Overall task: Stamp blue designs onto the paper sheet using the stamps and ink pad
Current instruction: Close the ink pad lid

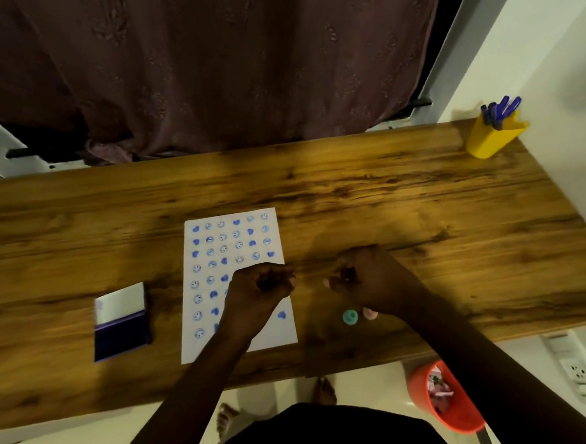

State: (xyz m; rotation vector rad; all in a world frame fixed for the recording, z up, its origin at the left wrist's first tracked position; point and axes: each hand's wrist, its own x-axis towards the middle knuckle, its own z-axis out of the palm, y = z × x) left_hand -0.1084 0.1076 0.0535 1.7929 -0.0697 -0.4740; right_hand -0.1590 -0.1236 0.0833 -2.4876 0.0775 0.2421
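A white paper sheet (239,341) lies mid-table, covered with rows of blue hearts and smiley prints. My left hand (264,283) hovers over the sheet's right half as a closed fist and hides some prints; nothing shows in it. My right hand (363,276) is just right of the sheet with its fingers curled, and something small and dark may sit between the fingertips, too dim to tell. A teal stamp (350,317) with a smiley face lies on the table below my right hand. A pink stamp (370,314) beside it is partly under my wrist. The open ink pad (122,335) sits to the left, lid raised.
On the wooden table (420,193), a yellow cup (490,139) of blue pens stands at the far right corner. A dark curtain hangs behind the table. Below the near edge, an orange bin (448,401) sits on the floor, and a wall socket is at the right.
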